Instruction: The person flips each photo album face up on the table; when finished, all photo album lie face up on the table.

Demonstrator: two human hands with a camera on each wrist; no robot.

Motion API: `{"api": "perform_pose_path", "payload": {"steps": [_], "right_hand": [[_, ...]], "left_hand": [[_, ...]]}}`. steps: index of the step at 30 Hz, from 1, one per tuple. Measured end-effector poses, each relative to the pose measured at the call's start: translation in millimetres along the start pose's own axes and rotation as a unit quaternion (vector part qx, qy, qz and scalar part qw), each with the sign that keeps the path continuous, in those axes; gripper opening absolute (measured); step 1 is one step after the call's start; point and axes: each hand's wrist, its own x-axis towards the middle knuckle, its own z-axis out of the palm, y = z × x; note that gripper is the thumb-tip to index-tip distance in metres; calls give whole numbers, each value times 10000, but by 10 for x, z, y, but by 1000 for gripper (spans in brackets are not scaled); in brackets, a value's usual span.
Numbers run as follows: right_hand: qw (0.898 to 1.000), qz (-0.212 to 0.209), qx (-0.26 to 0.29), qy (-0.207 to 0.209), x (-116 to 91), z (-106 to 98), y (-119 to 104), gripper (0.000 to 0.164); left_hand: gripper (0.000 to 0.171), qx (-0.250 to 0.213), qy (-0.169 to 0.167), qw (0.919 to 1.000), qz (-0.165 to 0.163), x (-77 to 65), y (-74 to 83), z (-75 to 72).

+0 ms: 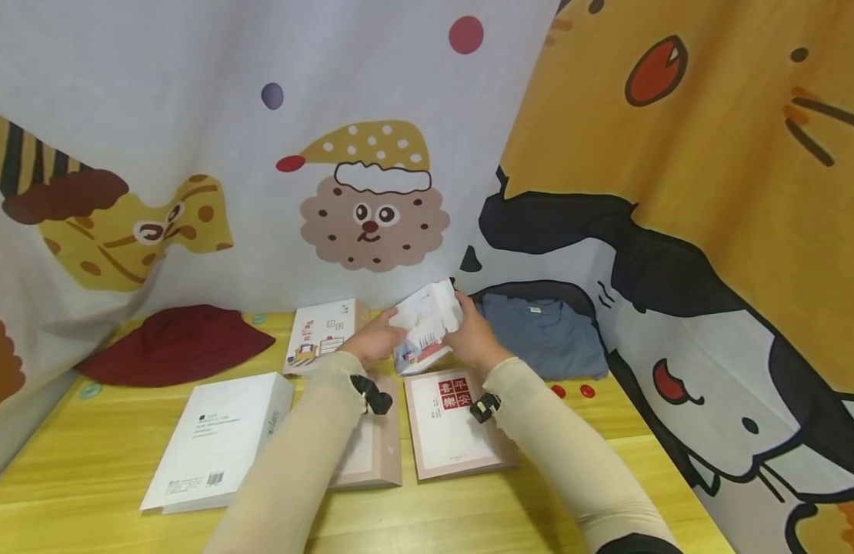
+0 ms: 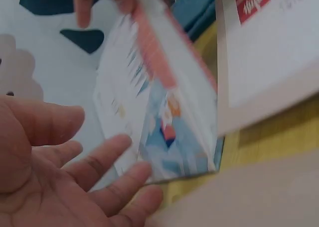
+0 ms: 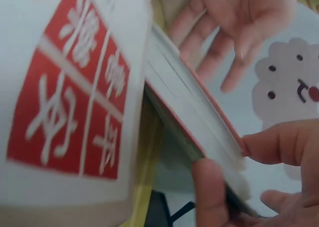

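Beige sleeves [image 1: 572,446] nearest, we pinch the tilted book [image 1: 425,314] with our right hand [image 1: 474,332], best kept firm, left hand [image 1: 375,338] spread beside it.

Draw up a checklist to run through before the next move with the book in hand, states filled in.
1. Right hand has a grip on the held book: ok, thumb and fingers pinch it.
2. Left hand also grips it: not ok, its fingers are spread open beside the book.
3. Held book lies level: not ok, it is tilted.
4. Held book clear of the table: cannot tell, its lower edge may or may not touch.
5. Book with the red square lies flat: ok.
6. Maroon hat out of the hands' way: ok, off to the left.
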Motion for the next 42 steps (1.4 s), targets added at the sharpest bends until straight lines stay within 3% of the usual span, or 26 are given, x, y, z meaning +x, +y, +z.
{"api": "perform_pose_path", "payload": {"steps": [3,7,13,17,21,24,29,33,36,42], "right_hand": [[9994,58,-326,-76,33,-17,68,99],[9989,201,-376,-200,81,-39,120,99],[9933,823,-296,-751,139,-50,193,96],[9891,992,-69,-1085,174,-47,255,93],[9882,1052,170,-1097,171,-59,266,89],[9890,977,160,-1099,146,-69,206,86],[9918,606,28,-1127,121,-19,62,84],[9918,398,-6,-1210,92,106,-100,86],[9897,194,281,-1387,74,240,-235,83],[9827,-157,610,-1739,93,551,-471,79]], "left_hand": [[77,36,124,9997,-206,-29,-21,-50],[81,-194,149,9994,-239,-64,-32,-78],[83,-331,111,9989,-301,-139,-30,-101],[82,-106,156,9996,-189,-156,-32,-129],[81,-187,84,9998,41,-160,-41,-212],[77,-210,131,9993,270,-214,-34,-344],[71,-65,536,9978,384,-353,-33,-658],[69,-49,775,9969,84,-456,-104,-944],[70,124,844,9961,-207,-534,-185,-1160],[72,589,713,9944,-503,-680,-321,-1465]]}}
